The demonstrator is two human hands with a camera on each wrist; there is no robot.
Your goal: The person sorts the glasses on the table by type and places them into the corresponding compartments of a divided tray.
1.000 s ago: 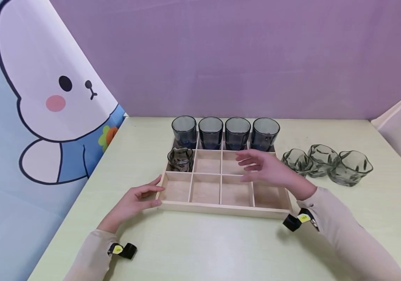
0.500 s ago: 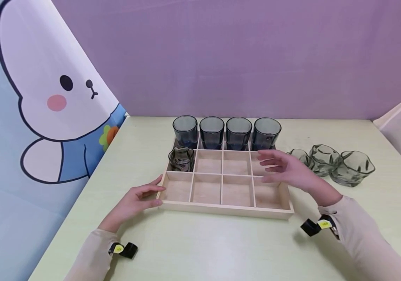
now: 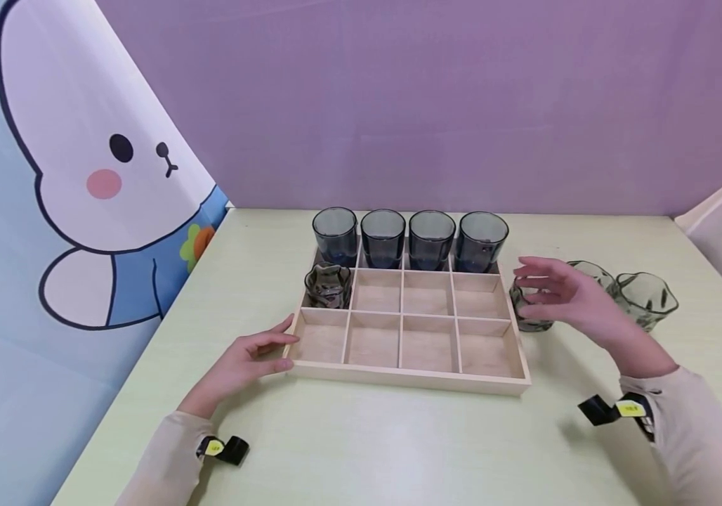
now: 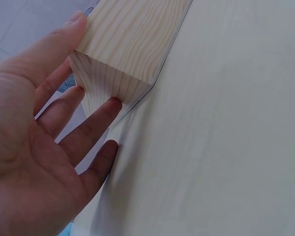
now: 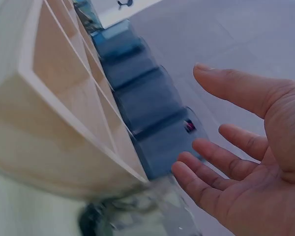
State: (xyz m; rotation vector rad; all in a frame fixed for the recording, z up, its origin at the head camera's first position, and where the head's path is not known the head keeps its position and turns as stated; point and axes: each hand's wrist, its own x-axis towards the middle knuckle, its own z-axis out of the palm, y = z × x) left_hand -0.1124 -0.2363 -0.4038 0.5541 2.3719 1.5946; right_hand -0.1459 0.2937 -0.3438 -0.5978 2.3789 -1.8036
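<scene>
My left hand (image 3: 241, 362) touches the front-left corner of a wooden compartment tray (image 3: 408, 377). In the left wrist view its fingers (image 4: 96, 125) lie fairly straight against the tray's wood (image 4: 130, 37). My right hand (image 3: 572, 299), fingers apart and loosely bent, hovers over the nearest smoky wavy glass (image 3: 534, 325) just right of the tray and partly hides it. In the right wrist view nothing is between the thumb and fingers of the right hand (image 5: 246, 162); a blurred clear glass (image 5: 147, 214) shows below. Another wavy glass (image 3: 329, 287) stands in the middle row's left compartment.
Several tall blue-grey tumblers (image 3: 383, 239) fill the tray's back row. Two more wavy glasses stand to the right, the middle one (image 3: 595, 273) partly behind my hand and the outer one (image 3: 645, 299) farther right. A purple cloth (image 3: 424, 105) hangs behind the table.
My right hand has moved right from above the tray to the nearest loose glass, its fingers staying loose. The left hand has stayed at the tray's corner.
</scene>
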